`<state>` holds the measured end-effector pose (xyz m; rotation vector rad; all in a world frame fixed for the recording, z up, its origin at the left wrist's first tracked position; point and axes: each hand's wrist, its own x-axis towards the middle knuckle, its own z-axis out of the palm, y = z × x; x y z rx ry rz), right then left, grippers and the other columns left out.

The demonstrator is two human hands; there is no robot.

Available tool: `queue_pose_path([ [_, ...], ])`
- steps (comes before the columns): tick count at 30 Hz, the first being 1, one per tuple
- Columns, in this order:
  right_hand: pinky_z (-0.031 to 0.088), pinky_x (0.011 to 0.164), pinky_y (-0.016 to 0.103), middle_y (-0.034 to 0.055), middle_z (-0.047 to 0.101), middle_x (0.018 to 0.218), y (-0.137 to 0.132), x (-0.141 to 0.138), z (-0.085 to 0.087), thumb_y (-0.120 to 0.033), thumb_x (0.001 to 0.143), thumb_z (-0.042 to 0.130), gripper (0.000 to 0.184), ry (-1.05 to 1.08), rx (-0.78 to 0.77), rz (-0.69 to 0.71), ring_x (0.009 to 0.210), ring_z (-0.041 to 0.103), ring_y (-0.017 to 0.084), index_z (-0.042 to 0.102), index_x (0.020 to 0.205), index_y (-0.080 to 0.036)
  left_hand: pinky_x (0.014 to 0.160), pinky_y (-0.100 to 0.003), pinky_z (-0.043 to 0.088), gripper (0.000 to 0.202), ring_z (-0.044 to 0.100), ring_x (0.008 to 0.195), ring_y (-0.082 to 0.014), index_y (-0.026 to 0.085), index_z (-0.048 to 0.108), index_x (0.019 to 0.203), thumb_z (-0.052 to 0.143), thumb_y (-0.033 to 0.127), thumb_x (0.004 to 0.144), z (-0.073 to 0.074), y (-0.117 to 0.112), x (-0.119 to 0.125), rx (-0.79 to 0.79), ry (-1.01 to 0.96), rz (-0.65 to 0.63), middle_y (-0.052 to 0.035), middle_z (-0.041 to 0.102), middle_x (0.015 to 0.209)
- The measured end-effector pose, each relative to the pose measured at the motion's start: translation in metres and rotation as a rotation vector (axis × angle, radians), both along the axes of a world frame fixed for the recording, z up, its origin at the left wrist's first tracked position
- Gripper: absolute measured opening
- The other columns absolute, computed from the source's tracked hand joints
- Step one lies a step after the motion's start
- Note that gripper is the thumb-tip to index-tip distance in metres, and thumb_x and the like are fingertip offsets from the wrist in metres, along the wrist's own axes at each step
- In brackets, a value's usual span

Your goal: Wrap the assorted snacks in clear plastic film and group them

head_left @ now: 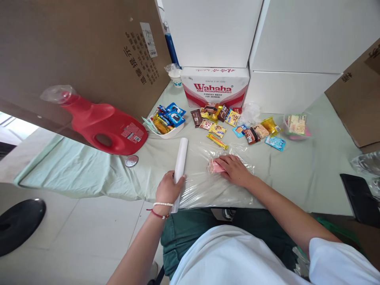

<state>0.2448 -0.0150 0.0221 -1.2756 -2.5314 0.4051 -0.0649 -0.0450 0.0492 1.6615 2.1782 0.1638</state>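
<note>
My left hand [170,188] is closed around the lower part of a white roll of plastic wrap [181,156], which stretches away from the table's front edge. From the roll, a clear sheet of film [202,190] spreads to the right over the tablecloth. My right hand [234,169] rests on the film with its fingers curled over a small pink packet [216,166]; part of the packet is hidden under the fingers. Just beyond that hand lies a yellow snack bar [217,141].
Wrapped snacks [218,129] lie scattered before a Wahaha carton [216,87]. On the left are a white bowl of snacks [170,134], a red detergent bottle [109,126] and a round lid [131,161]. At right are a plastic tub [297,135] and a black phone-like slab [359,198].
</note>
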Motion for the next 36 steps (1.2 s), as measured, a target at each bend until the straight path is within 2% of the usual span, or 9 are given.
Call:
queue_pose_path([
  [3,0.036,0.115,0.052,0.0165,0.057,0.151,-0.001,-0.003,0.005,-0.050,0.106,0.052,0.059,-0.005,-0.014,-0.019,0.134,0.050,0.033,0.049,0.157,-0.021,0.093,-0.047,0.054,0.048,0.068,0.113,-0.0352,0.017,0.061,0.129,0.049,0.052,0.099,-0.004,-0.007,0.000,0.074,0.067,0.012,-0.0180,0.068,0.124],
  [8,0.033,0.118,0.056,0.0158,0.059,0.152,-0.003,-0.009,0.022,-0.038,0.109,0.045,0.048,-0.110,-0.049,-0.067,0.134,0.052,0.033,0.054,0.152,-0.022,0.102,-0.050,0.053,0.054,0.063,0.124,-0.0363,0.012,0.054,0.139,0.050,0.048,0.099,-0.008,-0.013,0.000,0.137,0.070,0.045,-0.0202,0.062,0.129],
  [13,0.024,0.126,0.063,0.0180,0.045,0.166,-0.006,-0.027,0.040,-0.044,0.106,0.048,0.059,-0.207,-0.104,-0.118,0.154,0.036,0.037,0.049,0.158,-0.016,0.104,-0.048,0.052,0.054,0.062,0.127,-0.0357,0.012,0.054,0.139,0.042,0.049,0.103,0.007,-0.003,0.005,0.066,0.096,0.101,-0.0203,0.061,0.134],
  [18,0.015,0.132,0.058,0.0217,0.030,0.173,0.004,-0.072,0.034,-0.057,0.108,0.037,0.077,-0.189,0.066,-0.091,0.161,0.025,0.035,0.037,0.163,-0.004,0.094,-0.048,0.054,0.068,0.061,0.127,-0.0406,0.014,0.053,0.139,0.051,0.066,0.095,0.019,0.016,0.023,0.039,0.264,0.030,-0.0236,0.061,0.135],
  [23,0.029,0.127,0.056,0.0258,0.038,0.168,0.025,-0.087,0.017,-0.053,0.109,0.038,0.074,-0.296,0.038,-0.008,0.156,0.036,0.037,0.044,0.157,0.003,0.081,-0.037,0.052,0.058,0.071,0.101,-0.0327,0.018,0.062,0.118,0.064,0.066,0.085,0.017,0.035,-0.015,-0.127,0.064,0.029,-0.0140,0.074,0.108],
  [27,0.033,0.126,0.054,0.0247,0.035,0.169,0.028,-0.083,0.015,-0.052,0.108,0.041,0.073,-0.323,0.027,0.011,0.157,0.035,0.036,0.044,0.158,0.001,0.069,-0.032,0.050,0.050,0.070,0.083,-0.0258,0.021,0.065,0.088,0.050,0.068,0.090,0.017,0.045,-0.053,-0.205,-0.140,0.026,-0.0055,0.071,0.080],
  [29,0.034,0.126,0.053,0.0245,0.034,0.170,0.027,-0.083,0.017,-0.051,0.108,0.042,0.072,-0.337,0.019,0.005,0.158,0.034,0.036,0.044,0.158,0.001,0.069,-0.033,0.051,0.046,0.070,0.082,-0.0264,0.021,0.065,0.084,0.043,0.060,0.094,0.016,0.048,-0.055,-0.206,-0.140,0.035,-0.0072,0.070,0.078],
  [32,0.034,0.126,0.054,0.0244,0.033,0.170,0.026,-0.086,0.019,-0.051,0.108,0.042,0.073,-0.360,0.009,-0.006,0.158,0.033,0.036,0.043,0.159,0.001,0.078,-0.038,0.053,0.039,0.073,0.094,-0.0315,0.019,0.065,0.090,0.044,0.051,0.095,0.014,0.052,-0.041,-0.171,-0.085,0.058,-0.0160,0.074,0.092],
  [36,0.033,0.126,0.056,0.0238,0.031,0.171,0.026,-0.087,0.019,-0.051,0.107,0.042,0.073,-0.374,-0.014,-0.003,0.159,0.031,0.035,0.042,0.160,-0.001,0.082,-0.044,0.054,0.054,0.074,0.104,-0.0401,0.015,0.063,0.107,0.042,0.063,0.096,0.012,0.053,-0.032,-0.152,-0.018,0.114,-0.0253,0.076,0.102],
])
